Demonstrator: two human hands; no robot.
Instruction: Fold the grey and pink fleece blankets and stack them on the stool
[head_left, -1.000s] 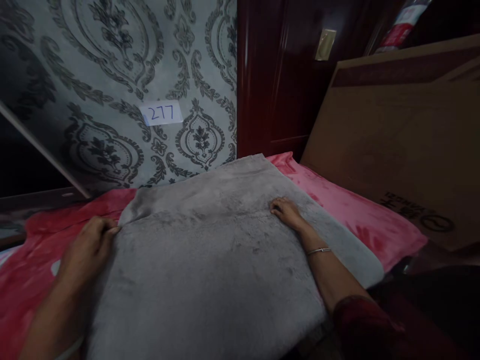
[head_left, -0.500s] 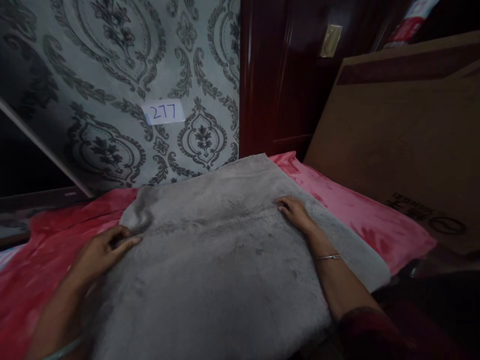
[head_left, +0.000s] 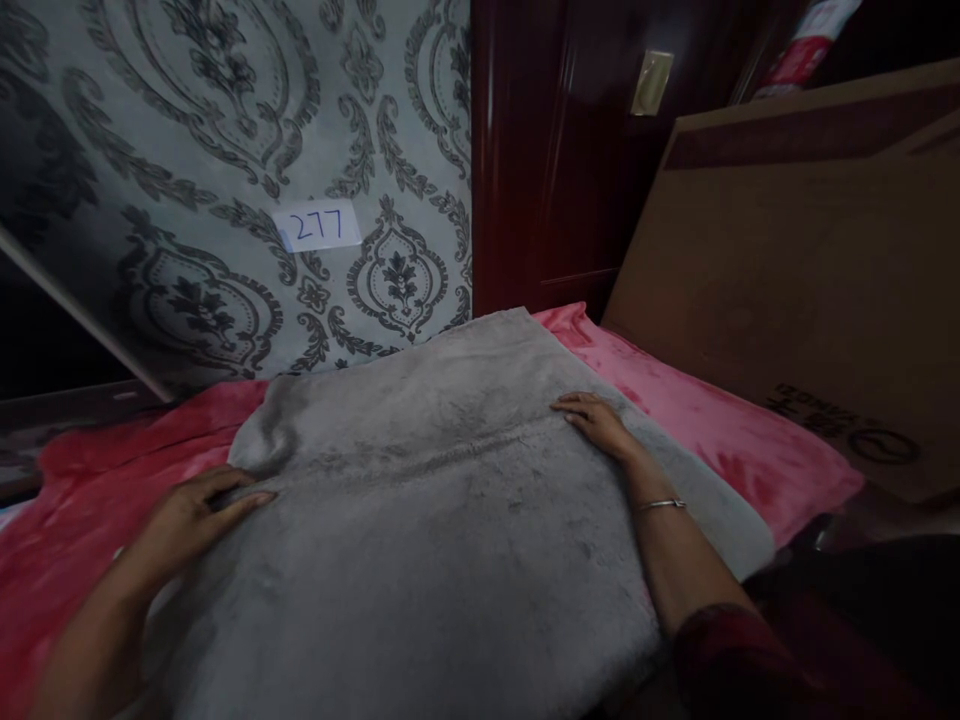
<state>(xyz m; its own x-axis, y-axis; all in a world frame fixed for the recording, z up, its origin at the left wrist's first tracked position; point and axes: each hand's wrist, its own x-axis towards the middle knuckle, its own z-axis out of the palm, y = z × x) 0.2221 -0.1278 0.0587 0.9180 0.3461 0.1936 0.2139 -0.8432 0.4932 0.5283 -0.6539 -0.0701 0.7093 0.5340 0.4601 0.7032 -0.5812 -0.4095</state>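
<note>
In the head view, a grey blanket (head_left: pixel 420 580) lies spread out over red cloth (head_left: pixel 142 445) on the left and pink cloth (head_left: pixel 705 425) on the right, a shallow crease running across it. The left hand (head_left: pixel 191 520) is at the blanket's left edge, open, thumb and fingers parted near the crease. The right hand (head_left: pixel 600 428) rests on the crease's other end, fingers stretched out; whether it pinches the fabric cannot be told. A cardboard box (head_left: pixel 795 270) stands beyond the pink cloth, and a paper slip (head_left: pixel 318 241) marked 277 is on the patterned wall (head_left: pixel 300 300)
</note>
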